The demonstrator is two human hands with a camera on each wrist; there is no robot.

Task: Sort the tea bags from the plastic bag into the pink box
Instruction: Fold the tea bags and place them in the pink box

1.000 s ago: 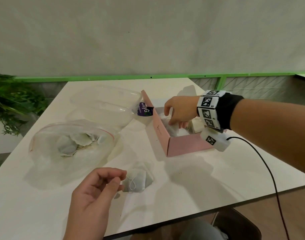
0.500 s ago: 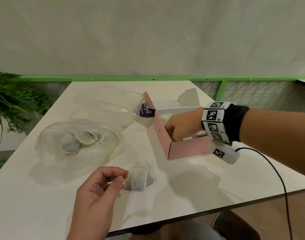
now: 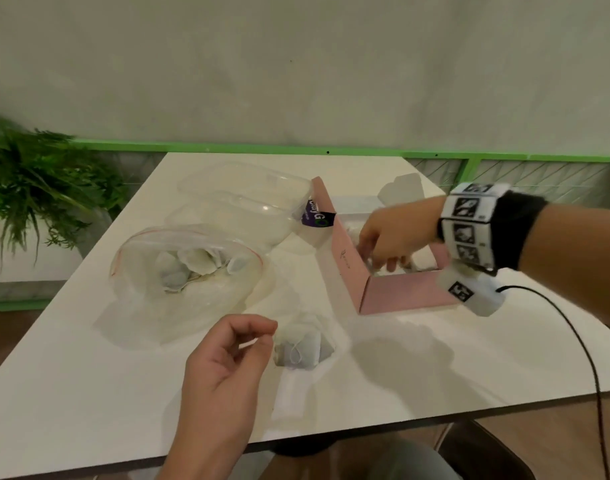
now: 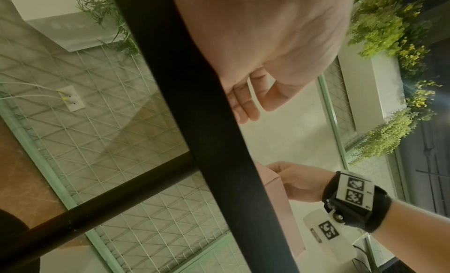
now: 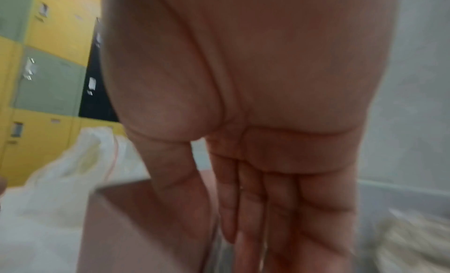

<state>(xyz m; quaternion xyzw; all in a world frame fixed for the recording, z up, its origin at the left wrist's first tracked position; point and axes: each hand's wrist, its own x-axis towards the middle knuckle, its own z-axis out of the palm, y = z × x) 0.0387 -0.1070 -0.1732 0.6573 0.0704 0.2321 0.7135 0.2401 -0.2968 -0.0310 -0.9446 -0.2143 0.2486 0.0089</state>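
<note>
The pink box [image 3: 405, 295] stands open at centre right of the white table [image 3: 89, 393]. My right hand [image 3: 383, 261] hangs over its inside near the front left corner, fingers straight and pointing down, holding nothing; the right wrist view shows the same empty right hand [image 5: 255, 215] above the box wall [image 5: 136, 229]. The clear plastic bag [image 3: 179, 271] lies left of the box with several tea bags inside. A small pile of tea bags [image 3: 302, 344] lies on the table in front. My left hand [image 3: 262, 336] hovers just left of that pile, fingers loosely curled, empty.
Two clear plastic tubs [image 3: 241, 202] sit behind the bag, against the box's raised lid. A purple tag [image 3: 314, 216] hangs at the lid's edge. A potted plant [image 3: 37, 188] stands off the table's left side. A black cable [image 3: 580, 341] runs from my right wrist over the front edge.
My right hand went from the box's far part down into its near corner and now has risen a little, fingers straightened. The left hand has stayed beside the pile.
</note>
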